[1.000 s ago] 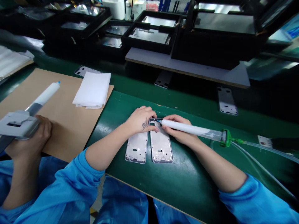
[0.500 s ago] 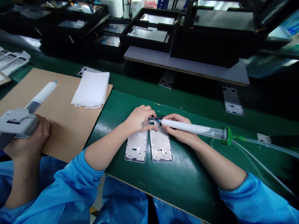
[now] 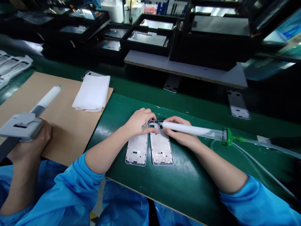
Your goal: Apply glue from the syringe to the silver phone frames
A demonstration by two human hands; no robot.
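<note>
Two silver phone frames lie side by side on the green tabletop in front of me. My left hand [image 3: 142, 123] reaches over the top of the left phone frame [image 3: 136, 150]. Its thumb lies on the right phone frame [image 3: 161, 146] and its bent index finger is at that frame's top left corner, gripping it. In my right hand [image 3: 180, 130] is a dispensing syringe [image 3: 192, 128] with white filling, held close to its front end. Its blue tip is at the top of the right phone frame. A green cap and clear hose are at its rear.
At left, another person's hand [image 3: 41, 136] is at a grey device [image 3: 22, 125]; a white syringe [image 3: 48, 97] sticks out above brown cardboard [image 3: 70, 131]. A folded white cloth [image 3: 92, 94] lies nearby. Phone frames [image 3: 238, 105] and black trays [image 3: 150, 37] are further back.
The view has shifted slightly, so the background sits a little lower. Both hands, the syringe tip and the two phone frames keep nearly the same places relative to each other.
</note>
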